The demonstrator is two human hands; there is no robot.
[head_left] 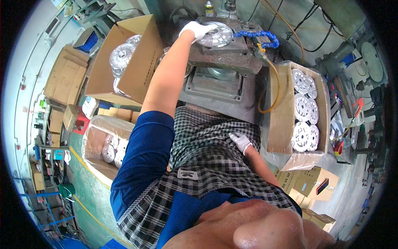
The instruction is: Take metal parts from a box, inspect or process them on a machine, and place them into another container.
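Silver ribbed metal disc [215,35] lying flat on the press block [226,52] at the top of the view, under the vertical spindle; left hand [197,29], white-gloved, laid over the disc's left rim with fingers curled on it, not lifting. Right hand [241,142], also gloved, resting open and empty against the checked apron [207,162] at the waist. Blue segmented coolant hose [259,36] ending just beside the disc, with a yellow tube [275,87] trailing down from it. Judged stage: one disc seated or being seated on the block, much of the batch apparently not yet through.

Containers:
- Open cardboard box, left of press [124,66]: silver discs of like kind stacked on edge, partly wrapped in clear film.
- Plastic-lined cardboard box, right of press [286,120]: white-looking discs in three paired rows, not quite full.
- Film-lined carton, lower left on the floor [101,143]: several more discs, loosely packed.
- Flattened and closed cartons [66,79] further left, contents hidden.

Which box fed the press and which received finished pieces could not be told.
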